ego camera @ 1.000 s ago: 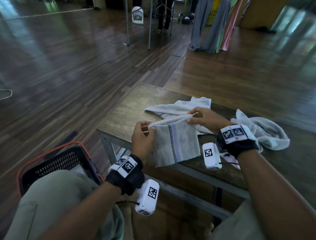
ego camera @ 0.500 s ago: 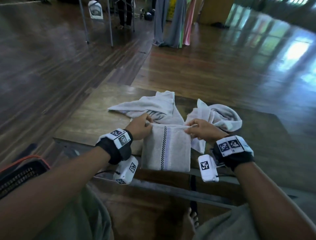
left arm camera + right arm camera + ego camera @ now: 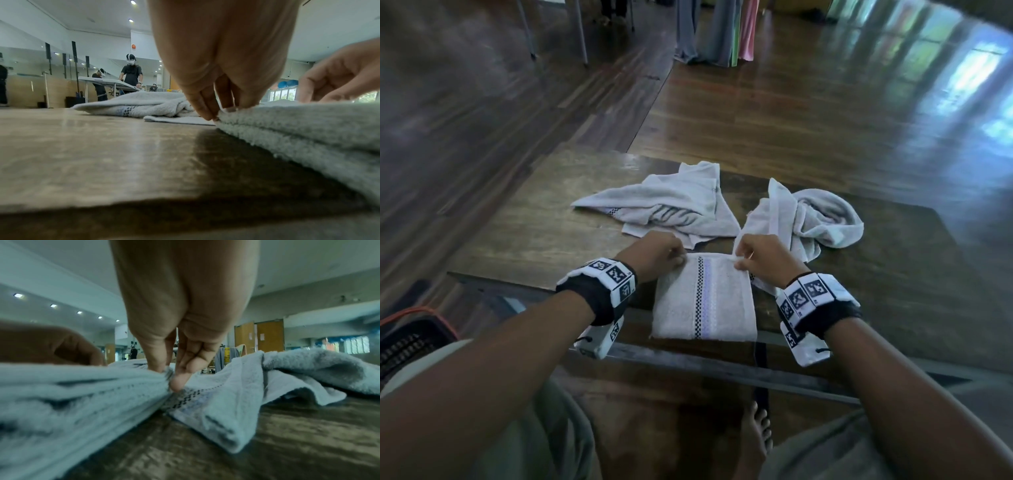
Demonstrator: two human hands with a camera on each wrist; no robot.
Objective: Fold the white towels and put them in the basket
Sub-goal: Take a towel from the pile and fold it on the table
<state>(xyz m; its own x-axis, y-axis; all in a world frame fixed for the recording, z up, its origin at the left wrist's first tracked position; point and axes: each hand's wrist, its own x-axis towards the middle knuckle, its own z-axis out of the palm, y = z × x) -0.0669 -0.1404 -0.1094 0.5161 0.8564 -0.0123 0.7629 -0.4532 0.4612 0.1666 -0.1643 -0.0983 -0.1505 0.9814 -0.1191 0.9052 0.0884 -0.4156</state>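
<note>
My left hand (image 3: 654, 253) and right hand (image 3: 763, 258) each pinch a far corner of the folded towel (image 3: 705, 301), which lies flat at the near edge of the wooden table (image 3: 534, 236). Step: folding, probably done. Two crumpled towels (image 3: 671, 205) wait beyond. Next: carry it left to the basket (image 3: 414, 329) without letting the layers slip.

Folded towel (image 3: 704, 297) flat at near table (image 3: 524, 240) edge, far corners pinched by left hand (image 3: 654, 253) and right hand (image 3: 763, 260).
</note>
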